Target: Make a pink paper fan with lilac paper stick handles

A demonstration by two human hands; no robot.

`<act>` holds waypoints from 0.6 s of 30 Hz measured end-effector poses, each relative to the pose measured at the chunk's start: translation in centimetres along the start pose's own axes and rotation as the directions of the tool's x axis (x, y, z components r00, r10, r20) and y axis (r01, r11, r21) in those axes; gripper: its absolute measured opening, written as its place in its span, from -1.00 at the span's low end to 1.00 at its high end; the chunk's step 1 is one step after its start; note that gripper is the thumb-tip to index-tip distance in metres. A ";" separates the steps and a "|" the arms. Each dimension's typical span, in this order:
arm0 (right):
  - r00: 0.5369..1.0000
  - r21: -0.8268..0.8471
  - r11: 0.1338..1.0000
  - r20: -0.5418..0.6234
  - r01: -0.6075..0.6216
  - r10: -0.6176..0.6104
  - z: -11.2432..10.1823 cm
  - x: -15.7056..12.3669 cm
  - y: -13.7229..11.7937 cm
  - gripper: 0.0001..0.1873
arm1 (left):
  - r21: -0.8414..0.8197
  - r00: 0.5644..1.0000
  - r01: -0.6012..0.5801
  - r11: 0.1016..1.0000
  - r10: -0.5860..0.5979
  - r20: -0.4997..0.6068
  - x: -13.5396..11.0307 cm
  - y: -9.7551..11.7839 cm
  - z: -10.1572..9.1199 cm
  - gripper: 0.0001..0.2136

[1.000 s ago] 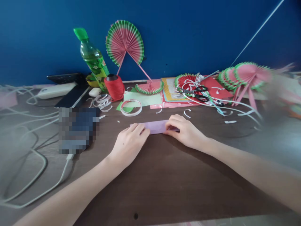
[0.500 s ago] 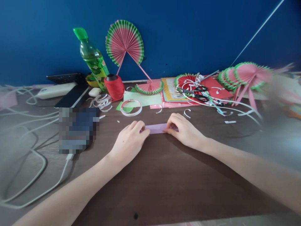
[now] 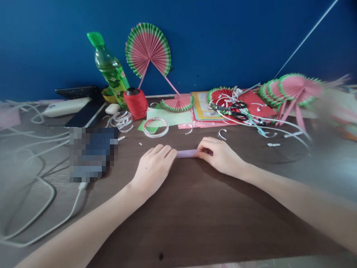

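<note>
Both hands are working low on the dark wooden table [image 3: 195, 208], just in front of the clutter along the blue wall.

- The folded lilac paper strip [image 3: 187, 153] is lying flat on the table between the two hands, its long edge running left to right.
- The left hand [image 3: 153, 169] is lying palm-down, fingers straight and close together. The fingertips are pressing on the strip's left end and gripping nothing.
- The right hand [image 3: 220, 156] is curling over the right end. Thumb and forefinger appear to be nipping the fold, with the other fingers bent beside them. The strip's end under them is hidden.

Judgement: a pleat is being creased. To do it well:
- The left fingertips should be pinning the paper so it is not sliding.
- The right should be running along the fold with even pressure.
- The edges should be lying flush before the crease is pressed hard, since a skewed pleat would be showing in every fold stacked on it.

Nearby but apart from the hands:
- a tape ring [image 3: 155, 127] on green paper
- a red thread spool [image 3: 135, 103]
- a green bottle [image 3: 110, 70]
- scissors [image 3: 233, 109] among white paper trimmings
- a finished watermelon paper fan [image 3: 147, 50] leaning on the wall
</note>
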State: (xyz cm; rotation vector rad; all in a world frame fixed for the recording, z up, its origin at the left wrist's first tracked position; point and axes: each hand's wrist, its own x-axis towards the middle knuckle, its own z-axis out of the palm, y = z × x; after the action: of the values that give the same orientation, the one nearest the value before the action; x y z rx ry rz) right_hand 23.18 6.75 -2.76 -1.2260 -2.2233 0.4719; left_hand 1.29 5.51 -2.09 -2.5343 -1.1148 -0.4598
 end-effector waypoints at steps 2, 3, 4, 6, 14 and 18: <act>1.000 0.012 0.999 0.006 -0.030 0.030 0.0 0.0 0.0 -0.73 | 0.006 1.000 -0.008 1.000 0.008 0.001 0.0 0.1 -0.1 -0.87; 0.999 0.017 0.999 0.003 -0.044 0.044 0.0 0.0 0.0 -0.73 | 0.007 1.000 -0.016 1.000 0.016 0.001 0.0 0.1 -0.2 -0.87; 0.999 0.020 0.998 -0.003 -0.053 0.053 0.0 0.0 0.0 -0.74 | 0.008 1.000 -0.021 1.000 0.021 -0.004 0.0 0.1 -0.2 -0.88; 0.999 0.012 0.999 -0.018 -0.044 0.044 0.0 -0.1 0.0 -0.76 | 0.015 0.999 -0.023 1.000 0.024 -0.026 0.0 0.1 -0.3 -0.88; 0.991 -0.154 0.982 -0.065 0.109 -0.120 0.1 -0.2 0.1 -0.69 | 0.016 0.999 -0.028 0.999 0.028 0.029 0.0 0.0 -0.2 -0.87; 0.989 -0.194 0.973 -0.056 0.127 -0.140 -0.1 -0.2 0.3 -0.70 | 0.016 0.999 -0.032 0.999 0.031 0.031 -0.1 -0.1 -0.2 -0.86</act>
State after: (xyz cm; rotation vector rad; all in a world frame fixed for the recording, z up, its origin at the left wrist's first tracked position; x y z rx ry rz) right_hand 23.59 6.71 -2.89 -1.1572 -2.3145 0.1647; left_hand 1.14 5.41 -1.95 -2.5494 -1.0839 -0.4029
